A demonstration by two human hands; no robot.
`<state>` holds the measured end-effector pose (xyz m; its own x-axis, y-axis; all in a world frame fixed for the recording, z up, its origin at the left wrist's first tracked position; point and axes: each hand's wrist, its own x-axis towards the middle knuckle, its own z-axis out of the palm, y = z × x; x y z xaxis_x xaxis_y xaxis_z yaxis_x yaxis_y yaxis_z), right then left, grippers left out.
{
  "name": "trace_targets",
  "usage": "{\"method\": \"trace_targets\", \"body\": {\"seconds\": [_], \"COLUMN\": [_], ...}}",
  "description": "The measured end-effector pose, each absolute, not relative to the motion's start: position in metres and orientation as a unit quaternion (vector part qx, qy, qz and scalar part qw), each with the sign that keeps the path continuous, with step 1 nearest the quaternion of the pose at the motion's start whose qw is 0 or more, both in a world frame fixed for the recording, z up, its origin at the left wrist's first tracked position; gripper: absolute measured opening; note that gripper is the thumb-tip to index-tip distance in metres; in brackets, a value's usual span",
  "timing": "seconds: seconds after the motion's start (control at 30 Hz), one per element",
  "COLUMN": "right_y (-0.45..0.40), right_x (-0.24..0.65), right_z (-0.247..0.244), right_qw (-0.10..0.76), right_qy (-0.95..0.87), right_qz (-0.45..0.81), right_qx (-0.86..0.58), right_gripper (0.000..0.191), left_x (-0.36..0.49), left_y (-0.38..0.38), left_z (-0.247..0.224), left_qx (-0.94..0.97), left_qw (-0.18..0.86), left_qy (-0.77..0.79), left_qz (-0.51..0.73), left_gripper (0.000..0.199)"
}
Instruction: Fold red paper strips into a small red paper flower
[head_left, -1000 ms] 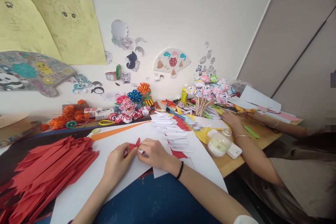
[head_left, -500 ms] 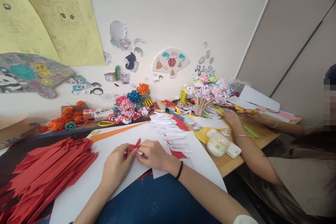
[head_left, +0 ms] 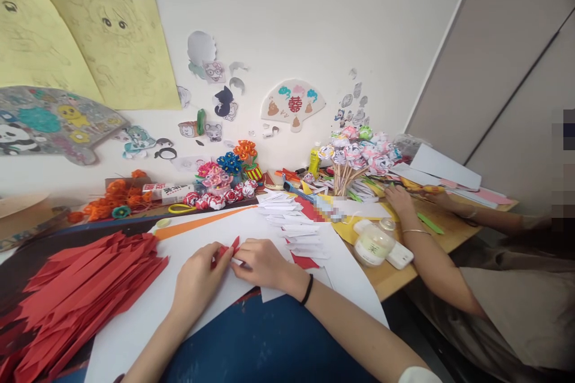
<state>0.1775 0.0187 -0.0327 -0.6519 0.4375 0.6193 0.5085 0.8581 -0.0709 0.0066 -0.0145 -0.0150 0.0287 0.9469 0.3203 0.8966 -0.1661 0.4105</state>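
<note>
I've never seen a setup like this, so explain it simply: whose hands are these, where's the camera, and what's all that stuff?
There's no robot here, just a person's bare left hand and right hand. Every picture comes from one camera worn on that person's head, looking forward and down. The fingers of both hands pinch a small folded red paper above a white sheet. To the left lies a heap of red strips; to the right, white paper strips and a bottle. The other hand farther right belongs to someone else.
</note>
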Motion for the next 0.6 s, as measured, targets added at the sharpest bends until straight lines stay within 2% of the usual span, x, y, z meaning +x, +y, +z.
{"method": "trace_targets", "body": {"seconds": [0.47, 0.6], "right_y": [0.0182, 0.0164], "right_x": [0.1800, 0.1794], "right_z": [-0.0314, -0.0293], "right_qw": [0.311, 0.312], "right_qy": [-0.913, -0.911], "right_qz": [-0.036, -0.040], "right_qx": [-0.263, -0.267], "right_gripper": [0.025, 0.022], "left_x": [0.0086, 0.0094], "left_y": [-0.0185, -0.0193], "left_z": [-0.0089, -0.0085], "left_qx": [0.713, 0.710], "left_qw": [0.079, 0.082], "left_qy": [0.647, 0.650], "left_qz": [0.260, 0.258], "left_gripper": [0.035, 0.034]}}
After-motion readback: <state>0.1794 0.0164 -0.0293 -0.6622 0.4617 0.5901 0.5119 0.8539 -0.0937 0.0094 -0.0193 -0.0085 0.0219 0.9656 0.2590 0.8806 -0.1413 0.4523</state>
